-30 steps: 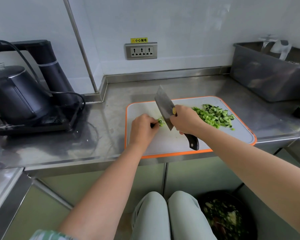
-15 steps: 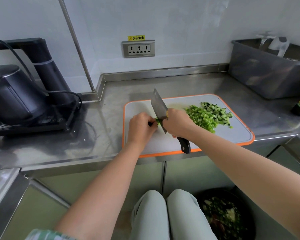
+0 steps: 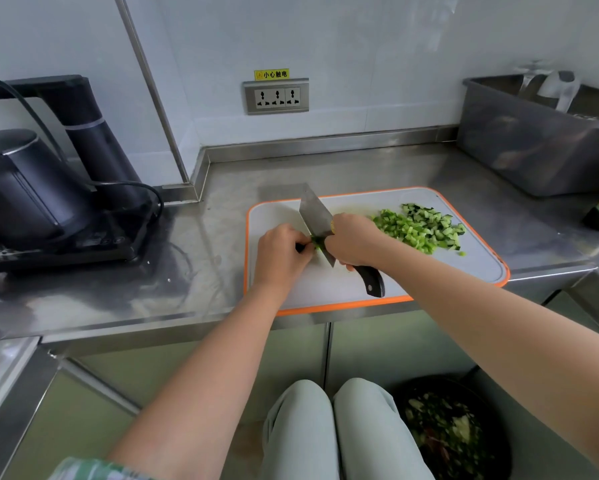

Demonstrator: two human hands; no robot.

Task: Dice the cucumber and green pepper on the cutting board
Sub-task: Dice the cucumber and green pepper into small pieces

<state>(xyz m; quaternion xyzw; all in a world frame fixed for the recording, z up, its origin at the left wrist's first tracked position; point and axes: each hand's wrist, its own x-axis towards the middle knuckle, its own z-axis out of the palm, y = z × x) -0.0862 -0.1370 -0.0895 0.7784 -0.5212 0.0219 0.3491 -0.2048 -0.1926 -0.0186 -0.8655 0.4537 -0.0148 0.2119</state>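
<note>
One green scrap point(image 3: 316, 241), likely pepper, is pinched on the board point(image 3: 360, 289) by the left grip point(image 3: 284, 252), at the left face of the knife point(image 3: 320, 225); its long axis cannot be told; the blade point(image 3: 311, 209) runs away from the body; the handle point(image 3: 374, 284) is clasped by the right grip point(image 3: 355, 242); one diced pile point(image 3: 419, 228) lies rightward, well apart.

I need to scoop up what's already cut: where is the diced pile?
In the head view, the diced pile lies far right on the cutting board, just right of the right hand holding the knife.
</note>
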